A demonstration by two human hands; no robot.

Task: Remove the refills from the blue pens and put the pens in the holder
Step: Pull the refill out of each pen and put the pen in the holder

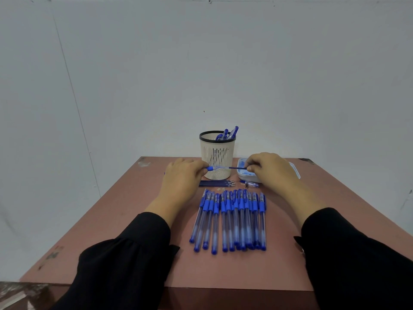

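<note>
Now: both hands pinch one pen [218, 168] | four refills [216, 183] | holder [217, 153]

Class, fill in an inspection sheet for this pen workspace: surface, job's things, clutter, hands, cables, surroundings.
Surface: reddish-brown table, scuffed at its corners.
Job's things: row of blue pens lying side by side; holder upright with pens inside; pulled refills in front of it.
Clutter: white tray; small pen parts before it.
Hands: left hand grips a pen barrel; right hand pinches its refill.
Cables: nothing seen.
Surroundings: plain pale wall.
</note>
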